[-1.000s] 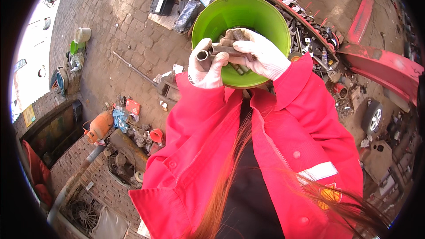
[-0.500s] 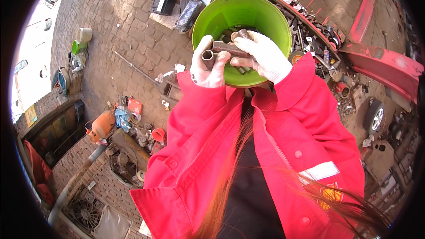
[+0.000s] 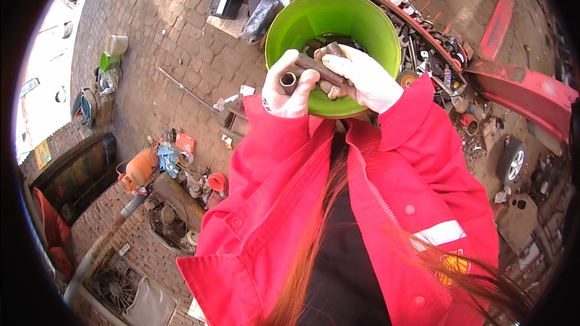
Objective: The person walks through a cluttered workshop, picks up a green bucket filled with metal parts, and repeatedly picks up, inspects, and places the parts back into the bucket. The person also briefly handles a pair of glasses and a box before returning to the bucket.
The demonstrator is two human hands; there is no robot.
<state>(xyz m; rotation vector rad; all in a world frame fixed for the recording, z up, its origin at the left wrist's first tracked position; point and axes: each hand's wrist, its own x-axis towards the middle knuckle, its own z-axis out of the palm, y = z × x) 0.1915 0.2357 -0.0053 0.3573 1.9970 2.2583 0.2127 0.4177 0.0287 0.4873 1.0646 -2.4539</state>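
My left hand [image 3: 283,93], in a white knit glove, is closed around a metal socket [image 3: 288,83] whose hollow end faces up. A dark metal bar [image 3: 319,69] slants between my hands, its left end by my left fingers. My gloved right hand [image 3: 367,79] is closed on the bar, and a short round metal piece [image 3: 334,50] sticks up beside its fingers. Both hands are over a lime-green bucket [image 3: 332,12] in front of me. Loose metal parts lie in its bottom, partly hidden by my hands.
A long tool tray [image 3: 417,15] with sockets and wrenches runs behind and right of the bucket. A black case [image 3: 226,3] sits on the paving, back left. A red metal beam [image 3: 525,87] and a wheel [image 3: 512,162] are at right, an orange tank [image 3: 140,169] at left.
The bar between my hands has tilted, its right end now lower. The socket in my left hand has turned its hollow end slightly. Both hands stay over the bucket.
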